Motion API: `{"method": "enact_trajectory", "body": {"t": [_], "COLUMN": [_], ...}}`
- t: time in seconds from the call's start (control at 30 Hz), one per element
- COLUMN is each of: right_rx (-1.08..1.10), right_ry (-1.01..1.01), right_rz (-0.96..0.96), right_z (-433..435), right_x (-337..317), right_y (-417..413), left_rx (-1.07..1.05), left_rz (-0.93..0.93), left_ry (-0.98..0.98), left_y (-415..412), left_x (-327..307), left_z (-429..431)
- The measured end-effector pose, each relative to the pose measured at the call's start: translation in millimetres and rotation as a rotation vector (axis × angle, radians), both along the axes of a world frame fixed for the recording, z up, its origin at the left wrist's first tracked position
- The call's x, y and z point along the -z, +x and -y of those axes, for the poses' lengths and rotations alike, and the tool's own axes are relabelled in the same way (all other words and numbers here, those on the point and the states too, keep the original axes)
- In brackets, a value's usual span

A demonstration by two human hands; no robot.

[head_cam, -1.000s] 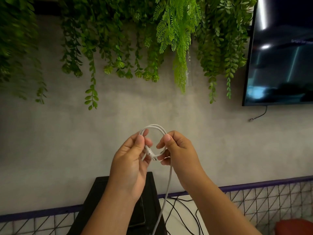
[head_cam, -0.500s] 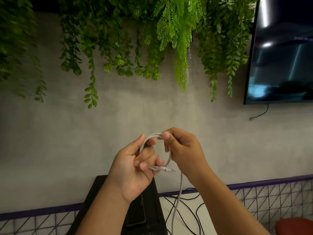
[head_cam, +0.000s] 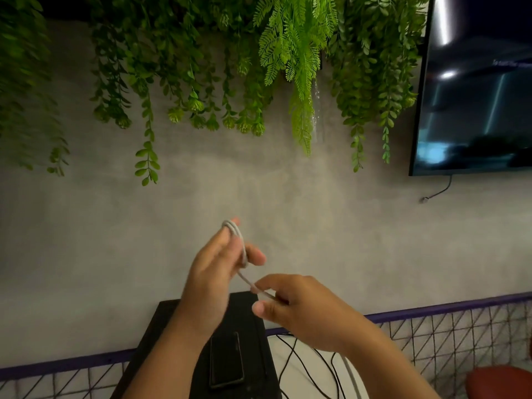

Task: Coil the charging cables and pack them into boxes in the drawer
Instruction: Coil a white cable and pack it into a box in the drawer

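Slim white cable [head_cam: 241,249], looped oval

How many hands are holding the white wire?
2. The left hand holds the coiled part of the white wire up high; the right hand pinches the loose stretch lower down, to its right.

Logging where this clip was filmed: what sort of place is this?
Probably an office lounge or café-style room: a wall-mounted TV, hanging artificial greenery on a grey concrete-look wall, and a wire-grid panel below.
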State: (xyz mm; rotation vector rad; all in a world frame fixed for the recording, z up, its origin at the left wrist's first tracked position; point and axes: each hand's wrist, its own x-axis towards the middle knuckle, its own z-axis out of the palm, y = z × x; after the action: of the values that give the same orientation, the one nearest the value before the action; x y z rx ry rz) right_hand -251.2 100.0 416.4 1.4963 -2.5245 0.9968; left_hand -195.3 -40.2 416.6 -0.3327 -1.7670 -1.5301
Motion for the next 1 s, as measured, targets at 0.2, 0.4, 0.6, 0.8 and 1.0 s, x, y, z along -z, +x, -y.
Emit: {"method": "enact_trajectory", "body": {"t": [0.2,0.4,0.6,0.8,1.0], "right_rx": [0.04,0.111,-0.098,0.006,0.107], "right_ry": [0.056,-0.315,-0.656,-0.753,-0.736], "right_rz": [-0.126,-0.159,0.185,0.073,0.013], "right_z": [-13.5,-22.3,-16.8,-1.4,3.0], "right_x": [-4.6,-3.7,3.3,11.8,15.4], "right_y": [2.2,-12.4,-10.7,-8.9,-7.1], "left_rx": [-0.412,-0.009,0.392,0.362,0.174], "left_rz": [0.099,0.256,0.321,0.353,0.368], "left_ry": [-0.735,-0.452,0.151,0.347,0.232], "left_y": [-5.0,-3.3,5.8,6.7,9.1], "left_x": [18.7,21.0,7.6,8.3,13.1], "left_z": [-1.0,-12.1,-24.9,-37.0,-39.3]}}
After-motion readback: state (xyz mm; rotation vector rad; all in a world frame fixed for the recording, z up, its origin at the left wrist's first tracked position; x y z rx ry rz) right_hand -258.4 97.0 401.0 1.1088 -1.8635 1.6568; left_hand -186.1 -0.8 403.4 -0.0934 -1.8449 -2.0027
